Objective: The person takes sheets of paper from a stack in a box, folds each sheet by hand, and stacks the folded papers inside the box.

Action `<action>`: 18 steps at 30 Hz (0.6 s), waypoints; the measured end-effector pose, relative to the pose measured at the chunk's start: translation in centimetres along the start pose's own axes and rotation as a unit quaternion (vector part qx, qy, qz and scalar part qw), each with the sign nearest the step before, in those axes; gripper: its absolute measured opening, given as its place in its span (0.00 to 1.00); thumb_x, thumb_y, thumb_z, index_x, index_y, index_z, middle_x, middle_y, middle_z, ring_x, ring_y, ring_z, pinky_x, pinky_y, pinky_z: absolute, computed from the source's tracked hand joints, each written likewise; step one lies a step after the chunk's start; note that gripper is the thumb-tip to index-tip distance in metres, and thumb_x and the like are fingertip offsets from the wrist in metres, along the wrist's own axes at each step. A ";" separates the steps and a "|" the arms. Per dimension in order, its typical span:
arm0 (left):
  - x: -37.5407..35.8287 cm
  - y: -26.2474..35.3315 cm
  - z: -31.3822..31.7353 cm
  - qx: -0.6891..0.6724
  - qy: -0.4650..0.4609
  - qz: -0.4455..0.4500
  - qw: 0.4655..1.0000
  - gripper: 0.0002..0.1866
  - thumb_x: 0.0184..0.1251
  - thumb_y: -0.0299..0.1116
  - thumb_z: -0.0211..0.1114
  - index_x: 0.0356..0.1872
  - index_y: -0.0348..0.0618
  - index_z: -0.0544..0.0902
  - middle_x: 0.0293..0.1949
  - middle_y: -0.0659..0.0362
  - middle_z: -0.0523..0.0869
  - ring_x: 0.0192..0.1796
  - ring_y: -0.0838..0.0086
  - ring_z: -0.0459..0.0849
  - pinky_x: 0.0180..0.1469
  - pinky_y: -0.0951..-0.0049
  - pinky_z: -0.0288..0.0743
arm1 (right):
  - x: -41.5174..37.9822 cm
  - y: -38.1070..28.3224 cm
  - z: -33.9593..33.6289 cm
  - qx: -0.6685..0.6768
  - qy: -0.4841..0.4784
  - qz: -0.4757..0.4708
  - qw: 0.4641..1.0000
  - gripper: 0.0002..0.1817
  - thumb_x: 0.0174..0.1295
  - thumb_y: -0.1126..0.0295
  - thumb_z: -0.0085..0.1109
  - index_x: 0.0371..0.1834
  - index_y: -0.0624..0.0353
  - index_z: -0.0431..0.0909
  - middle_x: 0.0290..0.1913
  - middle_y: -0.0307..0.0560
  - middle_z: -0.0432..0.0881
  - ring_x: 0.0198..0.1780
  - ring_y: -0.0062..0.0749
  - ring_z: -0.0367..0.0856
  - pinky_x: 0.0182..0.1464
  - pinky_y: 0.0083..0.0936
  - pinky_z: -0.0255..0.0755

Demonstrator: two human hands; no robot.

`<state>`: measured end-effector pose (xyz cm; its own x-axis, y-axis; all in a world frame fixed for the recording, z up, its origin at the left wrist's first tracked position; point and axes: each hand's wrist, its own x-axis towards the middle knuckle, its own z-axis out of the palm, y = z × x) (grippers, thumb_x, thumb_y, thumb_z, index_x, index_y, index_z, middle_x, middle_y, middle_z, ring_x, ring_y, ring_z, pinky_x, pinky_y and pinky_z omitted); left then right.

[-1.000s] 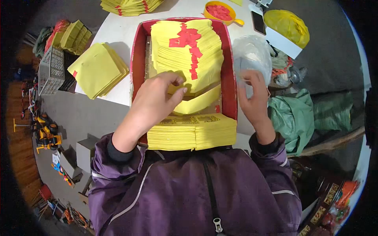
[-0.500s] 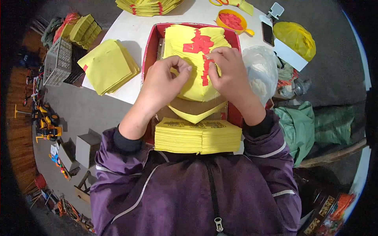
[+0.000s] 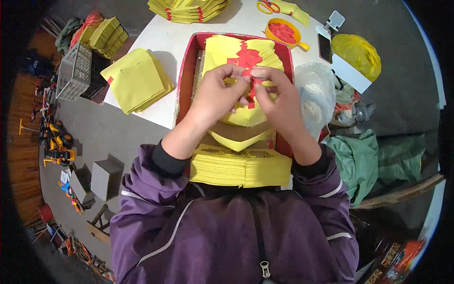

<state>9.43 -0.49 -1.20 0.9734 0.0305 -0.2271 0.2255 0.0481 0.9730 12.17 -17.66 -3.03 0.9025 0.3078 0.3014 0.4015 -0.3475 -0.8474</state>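
Observation:
Yellow paper sheets (image 3: pixel 216 48) stand fanned in a red box (image 3: pixel 186 80), with overlapping red paper pieces (image 3: pixel 249 57) along their middle. My left hand (image 3: pixel 221 94) is over the left of the sheets, its thumb and fingertips pinched together near the red pieces. My right hand (image 3: pixel 280 97) is at their right, its index fingertip beside the left fingertips and its thumb apart below. Anything between the fingertips is too small to name. A folded yellow strip (image 3: pixel 240 142) lies nearer me, above a thick yellow paper stack (image 3: pixel 241 168) with dark print on top.
On the white table (image 3: pixel 158 35) are a yellow stack (image 3: pixel 137 81) at left, bundled yellow paper (image 3: pixel 189 10) at the back, an orange bowl (image 3: pixel 298 38) of red pieces, scissors (image 3: pixel 268 6) and a phone (image 3: pixel 325 48). A clear plastic bag (image 3: pixel 316 92) sits right of the box.
My left hand has moved right and its fingertips now meet the right hand's near the red pieces. My right hand has shifted slightly right and down. The whole view has shifted a little.

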 end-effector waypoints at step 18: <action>-3.4 0.2 -1.6 0.361 0.099 0.241 0.896 0.11 0.66 0.23 0.71 0.49 0.37 0.88 0.49 0.53 0.86 0.38 0.68 0.86 0.41 0.70 0.80 | 0.3 -1.0 -3.0 0.154 -0.084 0.246 0.953 0.09 0.71 0.69 0.68 0.50 0.57 0.82 0.32 0.33 0.81 0.29 0.13 0.72 0.30 0.12 0.65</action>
<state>6.12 1.05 -0.32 0.9548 0.0539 0.2923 -0.1814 -0.6732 0.7168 12.53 -19.90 -0.81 0.9213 0.3220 -0.2180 -0.1520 -0.2179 -0.9641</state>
